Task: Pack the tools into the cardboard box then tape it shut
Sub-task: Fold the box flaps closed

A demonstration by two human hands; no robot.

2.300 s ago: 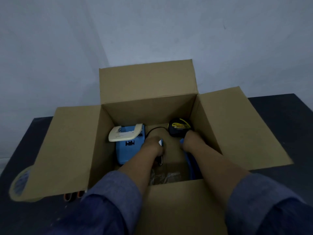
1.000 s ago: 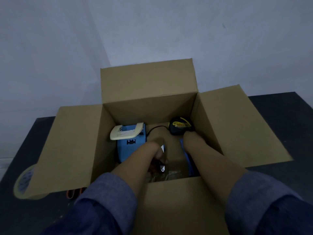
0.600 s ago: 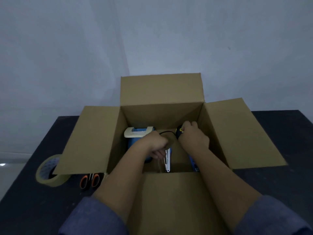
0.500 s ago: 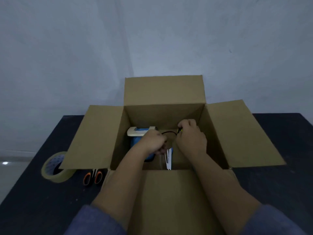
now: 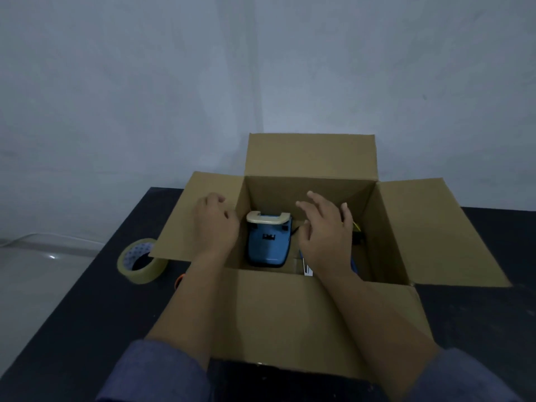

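Box (image 5: 313, 309) sits open on a dark table (image 5: 72, 329) in a pale-walled corner, tools (image 5: 268, 242) inside, tape (image 5: 141, 261) just left; left hand (image 5: 214, 227) loosely curled, right hand (image 5: 326, 236) spread, both empty.

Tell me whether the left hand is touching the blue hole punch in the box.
Cannot tell. In the head view the left hand overlaps the cardboard box's left flap and wall, right beside the blue hole punch; depth hides whether they meet.

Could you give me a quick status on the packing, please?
Left hand and right hand open, empty, over cardboard box. Blue tool inside; flaps open. Tape roll untouched beside box.
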